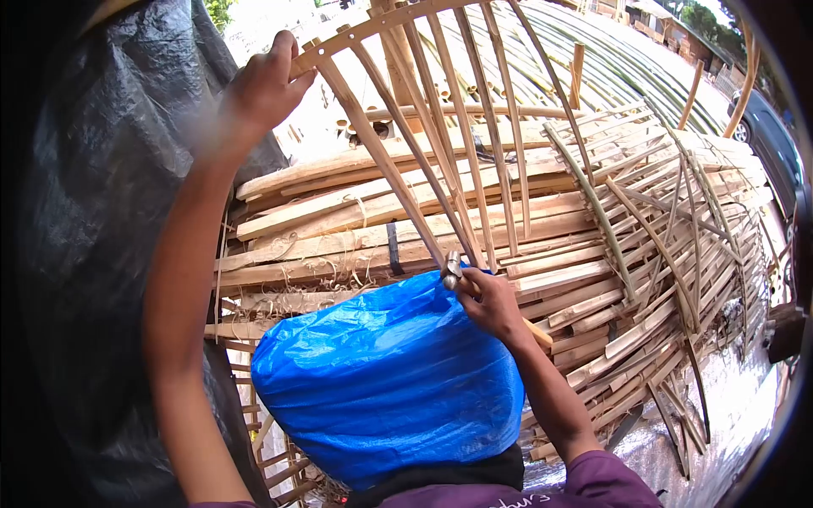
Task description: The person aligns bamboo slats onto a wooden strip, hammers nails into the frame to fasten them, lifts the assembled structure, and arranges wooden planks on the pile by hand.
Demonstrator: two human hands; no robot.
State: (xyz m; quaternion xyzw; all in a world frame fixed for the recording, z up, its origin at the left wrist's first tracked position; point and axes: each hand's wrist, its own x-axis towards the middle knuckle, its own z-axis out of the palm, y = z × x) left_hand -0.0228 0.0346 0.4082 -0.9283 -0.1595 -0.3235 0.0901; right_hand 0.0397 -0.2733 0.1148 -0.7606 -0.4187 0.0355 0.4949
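My left hand [269,89], raised at the upper left, is closed round the end of a curved bamboo rail [373,30] with small holes along it. Several long bamboo slats [373,140] fan down from that rail, forming a comb-like frame. Low in the middle, my right hand [489,303] grips a hammer [452,269]. Its metal head sticks up by the lower tip of the nearest slat, and the wooden handle end shows below the hand. Beneath both, a blue tarp [389,364] covers my lap.
Split bamboo lengths [313,245] lie stacked behind the tarp, with curly shavings on them. Bamboo slat panels [627,279] are piled at right. Black plastic sheeting [110,254] hangs at left. Long poles [610,76] lie farther back, near a parked car [771,140].
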